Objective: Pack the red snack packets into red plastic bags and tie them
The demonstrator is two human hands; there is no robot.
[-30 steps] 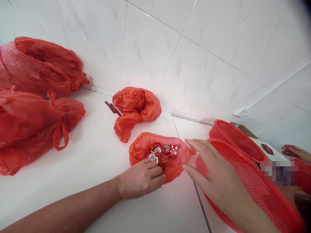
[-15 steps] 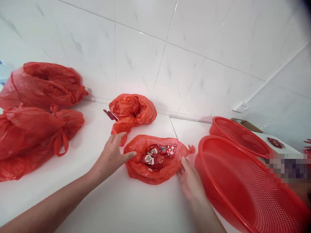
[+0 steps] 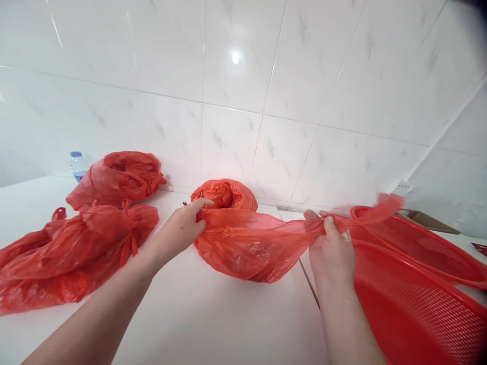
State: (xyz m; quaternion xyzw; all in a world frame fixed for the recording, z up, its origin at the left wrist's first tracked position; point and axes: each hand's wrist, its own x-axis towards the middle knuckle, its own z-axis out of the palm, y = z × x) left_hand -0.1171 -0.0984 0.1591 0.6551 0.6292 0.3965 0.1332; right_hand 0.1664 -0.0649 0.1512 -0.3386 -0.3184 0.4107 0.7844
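A red plastic bag (image 3: 254, 253) hangs stretched between my two hands, just above the white tabletop. My left hand (image 3: 186, 223) pinches the bag's upper left edge. My right hand (image 3: 331, 248) is closed round the gathered right end, and a loose red handle sticks out past it, blurred by motion. Small packets show only dimly through the film at the bottom of the bag. Right behind it, against the wall, sits a bunched red plastic bag (image 3: 228, 192), partly covered by the one I hold.
On the left lie two full red bags, a tied one (image 3: 87, 248) in front and another (image 3: 117, 177) behind. A water bottle (image 3: 78, 165) stands beyond them. At the right are a large red mesh basket (image 3: 411, 294) and a second red basket (image 3: 422, 243). A tiled wall rises behind.
Both hands have taken hold of the bag's rim and drawn it up and apart. The mouth, open before with red packets visible, is now pulled flat. The view has tilted up.
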